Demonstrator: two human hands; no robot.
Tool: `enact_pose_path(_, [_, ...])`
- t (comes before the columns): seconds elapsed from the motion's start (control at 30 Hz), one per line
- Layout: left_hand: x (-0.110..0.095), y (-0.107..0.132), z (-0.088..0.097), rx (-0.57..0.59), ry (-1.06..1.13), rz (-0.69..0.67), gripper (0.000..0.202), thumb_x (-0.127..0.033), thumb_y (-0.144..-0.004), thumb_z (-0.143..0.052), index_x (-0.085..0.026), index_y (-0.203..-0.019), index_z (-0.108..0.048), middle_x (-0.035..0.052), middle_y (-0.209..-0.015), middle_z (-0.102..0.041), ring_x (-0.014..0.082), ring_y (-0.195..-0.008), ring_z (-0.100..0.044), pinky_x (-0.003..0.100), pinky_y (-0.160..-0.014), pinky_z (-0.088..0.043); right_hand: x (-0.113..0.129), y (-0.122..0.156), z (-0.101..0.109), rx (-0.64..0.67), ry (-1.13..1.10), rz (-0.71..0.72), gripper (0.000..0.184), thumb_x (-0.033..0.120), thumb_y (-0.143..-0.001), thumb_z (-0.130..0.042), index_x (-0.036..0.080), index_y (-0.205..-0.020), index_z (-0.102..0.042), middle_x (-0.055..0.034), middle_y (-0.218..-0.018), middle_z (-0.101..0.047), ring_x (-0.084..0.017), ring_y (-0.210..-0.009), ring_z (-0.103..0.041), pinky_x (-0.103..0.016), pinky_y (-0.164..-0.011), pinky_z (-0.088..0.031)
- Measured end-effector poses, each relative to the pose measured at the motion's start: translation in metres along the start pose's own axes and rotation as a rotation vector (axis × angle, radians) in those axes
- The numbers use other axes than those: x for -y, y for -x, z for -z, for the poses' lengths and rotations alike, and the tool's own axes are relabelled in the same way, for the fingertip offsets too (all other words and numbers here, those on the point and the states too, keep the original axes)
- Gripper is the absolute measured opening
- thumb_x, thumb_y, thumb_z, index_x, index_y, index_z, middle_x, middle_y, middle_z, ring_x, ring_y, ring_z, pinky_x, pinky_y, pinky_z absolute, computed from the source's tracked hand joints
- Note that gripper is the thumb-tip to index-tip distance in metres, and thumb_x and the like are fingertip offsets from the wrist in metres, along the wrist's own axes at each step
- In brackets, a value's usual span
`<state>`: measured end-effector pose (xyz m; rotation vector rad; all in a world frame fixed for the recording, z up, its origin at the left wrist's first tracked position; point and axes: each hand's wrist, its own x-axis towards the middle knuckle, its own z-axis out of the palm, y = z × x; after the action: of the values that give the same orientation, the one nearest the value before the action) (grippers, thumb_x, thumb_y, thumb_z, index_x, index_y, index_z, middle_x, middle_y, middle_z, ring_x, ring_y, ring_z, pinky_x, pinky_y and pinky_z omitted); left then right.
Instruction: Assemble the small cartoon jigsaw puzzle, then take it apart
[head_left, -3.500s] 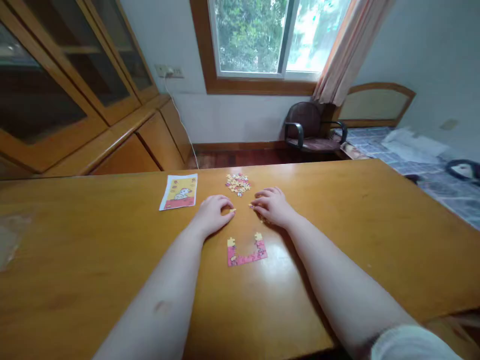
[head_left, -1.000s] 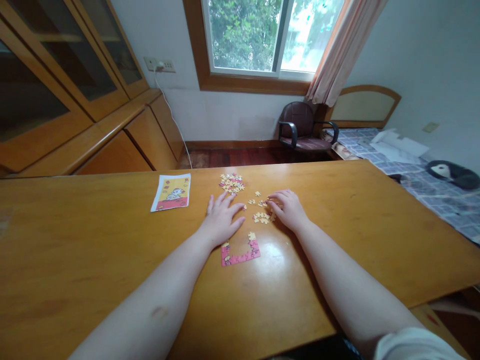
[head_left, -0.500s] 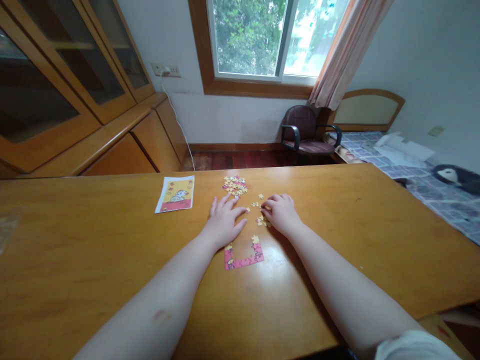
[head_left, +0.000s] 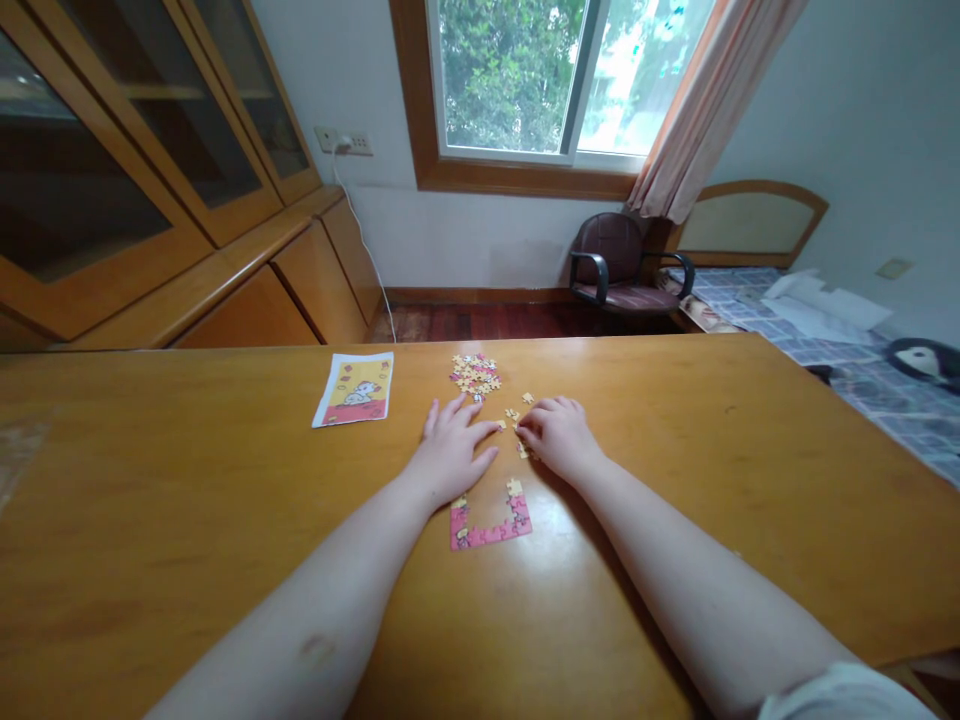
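The two hands are held apart over the wooden table (head_left: 187, 490). The left hand (head_left: 454, 455) is laid palm down with its fingers spread, its forefinger tip set at a loose piece (head_left: 502, 426). The right hand (head_left: 562, 438) is curled, with thumb and fingertips bunched low among a few small pieces; whether one is gripped cannot be told. Nearer, a puzzle border (head_left: 491, 535) is laid out in a U, mostly pink with yellow at its far ends, the left end partly hidden by the left hand. Beyond the hands, a pile of pieces (head_left: 474, 374) is heaped near the far edge. To its left, a picture sheet (head_left: 354, 392) is placed, on which a white animal is shown against yellow and pink.
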<state>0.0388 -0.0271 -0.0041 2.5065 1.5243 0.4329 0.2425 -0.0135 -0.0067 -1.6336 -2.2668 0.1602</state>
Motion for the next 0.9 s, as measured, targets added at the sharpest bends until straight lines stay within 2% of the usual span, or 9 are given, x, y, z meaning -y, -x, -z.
enact_pose_path(0.13, [0.0011, -0.0001, 0.0006, -0.013, 0.003, -0.013, 0.036, -0.043, -0.085, -0.051, -0.031, -0.116, -0.065, 0.0063, -0.134, -0.053, 0.0320, -0.135, -0.031, 0.061, -0.112, -0.013, 0.0002, 0.0000, 0.0003, -0.012, 0.004, 0.047, 0.017, 0.037, -0.085, -0.061, 0.026, -0.085, -0.072, -0.0046, -0.093, -0.068, -0.022, -0.092, -0.053, -0.038, -0.089, -0.031])
enact_pose_path(0.23, [0.0016, -0.0004, 0.0003, -0.028, 0.005, -0.023, 0.033, -0.042, -0.086, -0.050, -0.032, -0.114, -0.066, 0.0052, -0.132, -0.054, 0.0308, -0.135, -0.031, 0.061, -0.112, -0.014, -0.0004, 0.0004, 0.0023, -0.028, 0.003, 0.018, 0.017, 0.039, -0.083, -0.063, 0.025, -0.081, -0.072, -0.0047, -0.093, -0.068, -0.021, -0.091, -0.053, -0.039, -0.089, -0.031])
enact_pose_path(0.5, [0.0002, -0.0016, 0.0003, 0.006, 0.000, -0.007, 0.035, -0.041, -0.086, -0.051, -0.032, -0.116, -0.065, 0.0056, -0.133, -0.053, 0.0317, -0.134, -0.031, 0.061, -0.112, -0.014, -0.0020, -0.0051, -0.0012, 0.067, -0.093, -0.028, 0.011, 0.033, -0.079, -0.069, 0.022, -0.077, -0.068, -0.0032, -0.090, -0.066, -0.020, -0.090, -0.053, -0.036, -0.085, -0.032])
enact_pose_path(0.9, [0.0016, -0.0014, 0.0000, 0.026, 0.003, -0.007, 0.037, -0.043, -0.086, -0.050, -0.032, -0.119, -0.063, 0.0055, -0.134, -0.052, 0.0312, -0.135, -0.031, 0.060, -0.112, -0.014, 0.0008, -0.0029, -0.0038, 0.036, -0.071, 0.124, 0.010, 0.032, -0.082, -0.067, 0.023, -0.088, -0.067, -0.0037, -0.094, -0.065, -0.020, -0.092, -0.051, -0.035, -0.084, -0.031])
